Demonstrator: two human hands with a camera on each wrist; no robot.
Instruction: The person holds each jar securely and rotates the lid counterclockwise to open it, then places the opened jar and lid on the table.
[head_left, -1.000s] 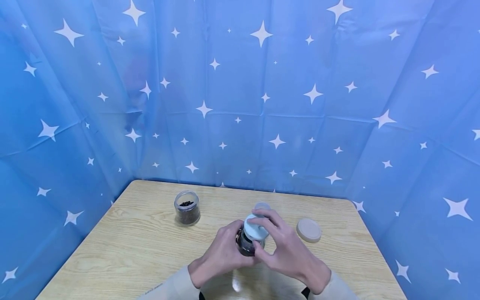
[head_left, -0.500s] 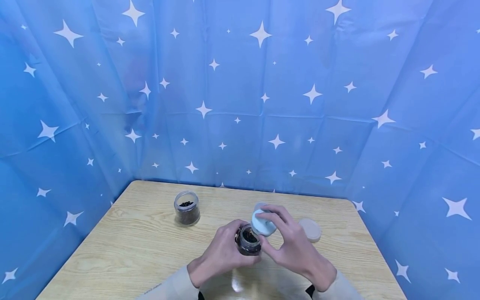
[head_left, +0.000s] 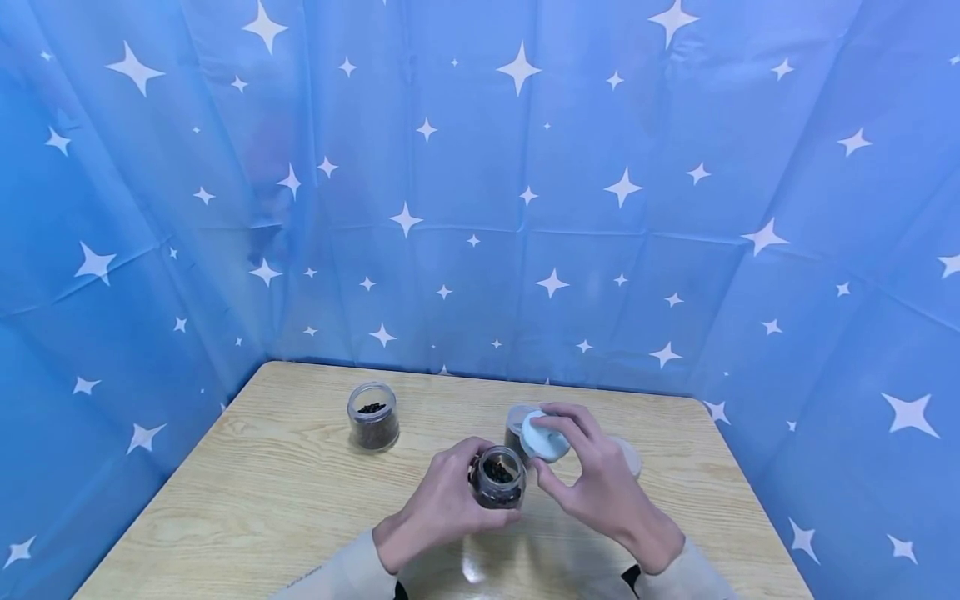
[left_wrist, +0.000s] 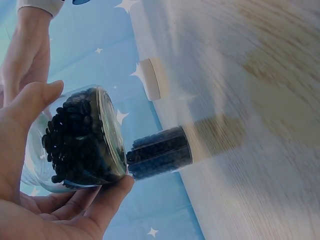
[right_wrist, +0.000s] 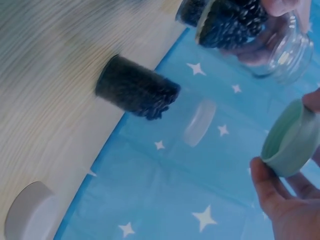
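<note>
My left hand (head_left: 442, 500) grips a clear glass jar (head_left: 498, 479), its mouth uncovered and tipped up toward the head camera. Dark beans, like coffee beans, fill part of this jar, and in the left wrist view they heap against its base. My right hand (head_left: 603, 479) holds a pale mint-green screw lid (head_left: 545, 437) by its edge between thumb and fingers. That lid is apart from the jar, up and to its right. In the right wrist view the lid's hollow underside (right_wrist: 286, 132) faces the jar.
Just behind my hands stands a second jar of dark beans (head_left: 515, 422), partly covered by the lid. A third jar (head_left: 373, 425), also with dark beans, stands uncovered at back left. A round beige lid (head_left: 632, 456) lies to the right, mostly behind my right hand. A blue star-patterned curtain (head_left: 480, 192) borders the table.
The mint lid has come off the jar's mouth and moved right and slightly back with my right hand, exposing the beans inside. My left hand and jar have hardly moved.
</note>
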